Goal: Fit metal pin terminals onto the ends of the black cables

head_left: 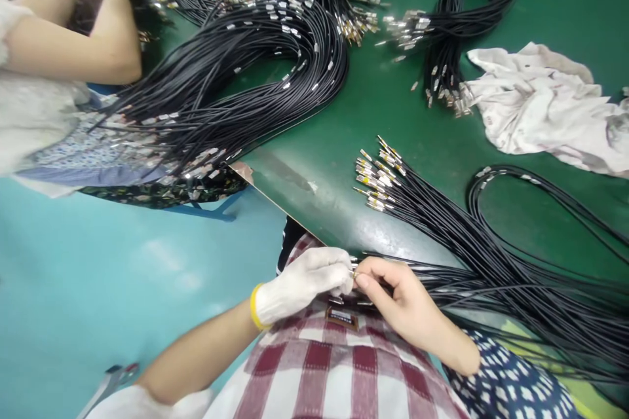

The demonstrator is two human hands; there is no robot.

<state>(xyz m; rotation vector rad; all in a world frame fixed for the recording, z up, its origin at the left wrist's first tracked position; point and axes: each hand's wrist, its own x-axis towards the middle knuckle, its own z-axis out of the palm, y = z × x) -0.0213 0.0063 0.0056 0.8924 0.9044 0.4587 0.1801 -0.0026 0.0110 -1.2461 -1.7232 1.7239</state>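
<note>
My left hand, in a white glove with a yellow cuff, is closed at the table's front edge around the metal tip of a black cable. Bare, my right hand pinches the same small metal tip just beside the glove. Both hands meet in front of the checked apron. Black cables run from near my hands to the right edge of the view. Some of them end in a fan of silver and yellow connectors lying on the green table.
A large looped cable bundle lies at the upper left, beside another person's arm. Further bundles lie at the back. A crumpled white cloth rests at the right on the green table.
</note>
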